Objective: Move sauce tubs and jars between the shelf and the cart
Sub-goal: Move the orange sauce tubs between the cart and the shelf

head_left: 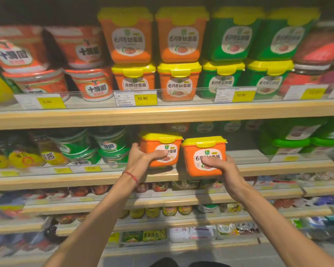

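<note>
Head view. Left hand (141, 157) grips the left orange tub (152, 146), fingers curled around its side, thumb across the label. The tub is at the front of the second shelf (66, 180). Right hand (227, 168) grips the right orange tub (206, 149) just beside it, overlapping the shelf edge. Red cord (132, 176) on left wrist.

Orange tubs (204, 157) with yellow lids (203, 141), green tubs (231, 39), red wrist cord (131, 176)

Beside left tub (154, 149), right tub (206, 151)
</note>
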Tool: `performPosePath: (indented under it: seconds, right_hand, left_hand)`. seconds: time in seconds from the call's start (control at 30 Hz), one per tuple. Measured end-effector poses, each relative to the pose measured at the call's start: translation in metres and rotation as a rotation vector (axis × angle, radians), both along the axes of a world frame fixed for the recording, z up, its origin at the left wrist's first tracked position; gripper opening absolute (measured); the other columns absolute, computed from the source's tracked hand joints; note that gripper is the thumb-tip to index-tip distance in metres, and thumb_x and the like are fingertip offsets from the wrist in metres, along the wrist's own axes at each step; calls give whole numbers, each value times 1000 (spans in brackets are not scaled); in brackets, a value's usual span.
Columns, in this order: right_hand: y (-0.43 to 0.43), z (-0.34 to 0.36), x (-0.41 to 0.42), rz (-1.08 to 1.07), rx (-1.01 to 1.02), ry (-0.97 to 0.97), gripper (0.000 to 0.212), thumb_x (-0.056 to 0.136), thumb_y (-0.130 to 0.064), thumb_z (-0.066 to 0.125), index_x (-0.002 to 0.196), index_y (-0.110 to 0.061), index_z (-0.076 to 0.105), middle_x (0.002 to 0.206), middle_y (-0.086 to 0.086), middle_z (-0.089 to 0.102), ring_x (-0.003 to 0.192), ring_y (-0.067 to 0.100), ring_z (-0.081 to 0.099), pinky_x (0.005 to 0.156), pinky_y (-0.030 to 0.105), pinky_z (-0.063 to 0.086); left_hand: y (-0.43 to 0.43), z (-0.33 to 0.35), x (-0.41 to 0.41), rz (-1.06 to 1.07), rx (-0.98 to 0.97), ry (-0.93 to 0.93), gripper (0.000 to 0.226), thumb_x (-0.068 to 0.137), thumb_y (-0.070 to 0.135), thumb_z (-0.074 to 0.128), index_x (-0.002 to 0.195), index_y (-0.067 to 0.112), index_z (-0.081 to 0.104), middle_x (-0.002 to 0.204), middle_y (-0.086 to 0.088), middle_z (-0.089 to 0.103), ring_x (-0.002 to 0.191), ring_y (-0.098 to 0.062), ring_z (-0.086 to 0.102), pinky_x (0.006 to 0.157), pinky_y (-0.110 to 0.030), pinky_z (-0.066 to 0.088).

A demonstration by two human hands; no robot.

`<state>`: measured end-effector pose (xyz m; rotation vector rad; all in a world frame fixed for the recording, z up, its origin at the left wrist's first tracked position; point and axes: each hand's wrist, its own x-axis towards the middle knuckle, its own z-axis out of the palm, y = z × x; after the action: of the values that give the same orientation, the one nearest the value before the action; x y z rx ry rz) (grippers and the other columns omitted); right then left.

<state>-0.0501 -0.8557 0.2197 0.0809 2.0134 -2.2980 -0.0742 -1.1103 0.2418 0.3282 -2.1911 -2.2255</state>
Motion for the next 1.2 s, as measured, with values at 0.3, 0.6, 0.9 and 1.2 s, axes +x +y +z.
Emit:
performPosePath:
  seconds: [0.3,0.6,0.9,1.2]
  right_hand:
    - [-14,2,-5,-1,68,-37,85,47,-45,90,120,-4,72,106,12,81,98,30,78,97,46,58]
    - [-13,1,-12,-11,107,-38,90,43,-46,93,121,-6,70,106,11,81,102,32,77,93,43,59]
    - [-18,-3,-11,-1,73,-34,86,44,-48,90,119,-10,70,104,9,81,99,30,78,92,44,60]
    - [-20,-1,-12,25,92,-42,77,50,-44,91,118,-12,71,102,6,82,96,26,79,92,42,60]
  left_hand:
    - [-8,2,-27,-68,-198,-194,54,72,49,84,98,4,69,89,-5,76,87,-20,72,70,-27,47]
    - [-19,5,-27,-182,-290,-234,45,83,48,79,103,12,59,97,1,69,88,-11,64,72,-28,47]
    - [-12,-17,-20,47,-503,13,30,85,37,81,93,13,64,89,0,70,83,-19,67,74,-30,51]
    - [-10,-25,-24,115,-602,30,41,83,41,81,98,8,63,97,-9,72,94,-27,68,85,-45,57]
